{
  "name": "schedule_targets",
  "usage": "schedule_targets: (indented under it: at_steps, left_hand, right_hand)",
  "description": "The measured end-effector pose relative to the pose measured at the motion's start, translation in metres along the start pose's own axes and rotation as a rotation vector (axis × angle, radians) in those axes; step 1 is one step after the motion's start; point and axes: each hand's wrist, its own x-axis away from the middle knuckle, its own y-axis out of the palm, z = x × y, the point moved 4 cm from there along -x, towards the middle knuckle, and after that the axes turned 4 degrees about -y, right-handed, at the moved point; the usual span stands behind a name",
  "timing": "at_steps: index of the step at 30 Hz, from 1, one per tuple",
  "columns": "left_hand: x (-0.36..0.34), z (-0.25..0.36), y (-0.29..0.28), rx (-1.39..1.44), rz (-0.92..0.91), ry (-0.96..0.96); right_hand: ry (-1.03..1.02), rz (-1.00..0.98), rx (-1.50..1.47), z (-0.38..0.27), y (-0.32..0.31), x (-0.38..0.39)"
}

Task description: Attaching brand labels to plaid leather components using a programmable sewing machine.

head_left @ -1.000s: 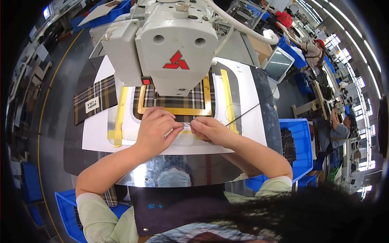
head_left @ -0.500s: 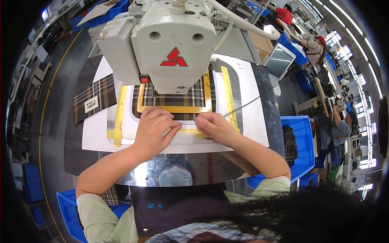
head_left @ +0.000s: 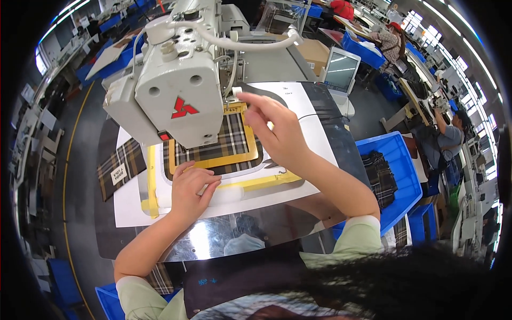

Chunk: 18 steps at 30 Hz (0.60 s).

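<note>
A plaid fabric panel (head_left: 230, 129) lies inside a yellow rectangular frame (head_left: 216, 162) beneath the white head of a sewing machine (head_left: 181, 80). My left hand (head_left: 189, 192) rests at the frame's near edge. Its fingers are bent, with thumb and index tips close together; whatever they pinch is too small to make out. Raised at the right side of the machine head is my right hand (head_left: 277, 130). Its index finger stretches toward a white knob (head_left: 237, 92), and the other fingers curl. Thread snips (head_left: 273, 164) lie beside the frame, below my right hand.
A second plaid piece with a white label (head_left: 121, 169) lies left of the machine. Blue bins (head_left: 406, 176) with plaid pieces stand at the right. A small screen (head_left: 341, 69) is behind. Yellow tape (head_left: 266, 184) borders the white sheet. People work at far right.
My right hand has moved up and away from my left hand to the machine head's right side. My left hand stays near the frame. The view has shifted, and snips now show.
</note>
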Motion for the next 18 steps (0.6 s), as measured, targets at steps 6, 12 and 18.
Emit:
schedule_targets:
  at_steps: [6, 12, 18]
  left_hand:
    - [0.0, 0.003, -0.003, -0.006, -0.015, 0.012]
    - [0.001, -0.004, 0.003, -0.01, -0.009, 0.015]
    - [0.009, 0.001, -0.003, 0.059, -0.189, -0.023]
  right_hand:
    - [0.171, 0.044, -0.321, -0.006, 0.019, -0.033]
    - [0.139, 0.207, -0.787, 0.002, 0.026, -0.03]
    - [0.216, 0.254, -0.789, 0.007, 0.022, -0.007]
